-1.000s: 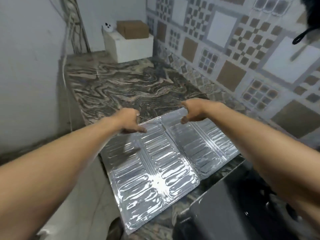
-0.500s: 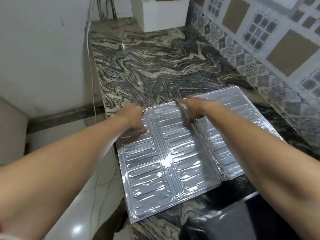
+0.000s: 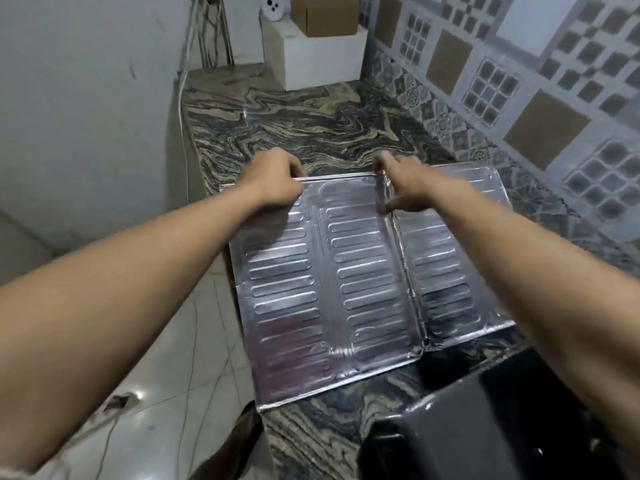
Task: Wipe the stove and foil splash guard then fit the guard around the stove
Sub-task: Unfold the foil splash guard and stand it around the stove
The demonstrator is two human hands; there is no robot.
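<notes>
Head view. The foil guard [image 3: 349,282] lies unfolded and nearly flat on the marbled counter [image 3: 311,133], filling the centre of the frame; its three ribbed panels run side by side, and its left panel overhangs the counter's left edge above the tiled floor [image 3: 166,358]. The right panel sits slightly raised along its fold, near the patterned wall tiles [image 3: 519,98] at right.

Both bare arms reach in from the lower corners to the guard's far edge. The left hand [image 3: 273,181] is closed on that edge at the left panel, fingers curled over the rim and gripping the foil. The right hand [image 3: 405,185] holds the far edge at the fold between the middle and right panels, fingers bent narrow around the foil; motion blur hides the exact finger placement.

At lower right, the dark stove [image 3: 485,410] stands on the counter, just beside the guard's near edge; whether the two touch cannot be told.

At top centre, a white box [image 3: 322,60] stands at the far end of the counter, with a cardboard box [image 3: 323,12] on top and a small white object [image 3: 273,8] beside it. A thin cable [image 3: 183,109] runs down the plain wall at upper left.
</notes>
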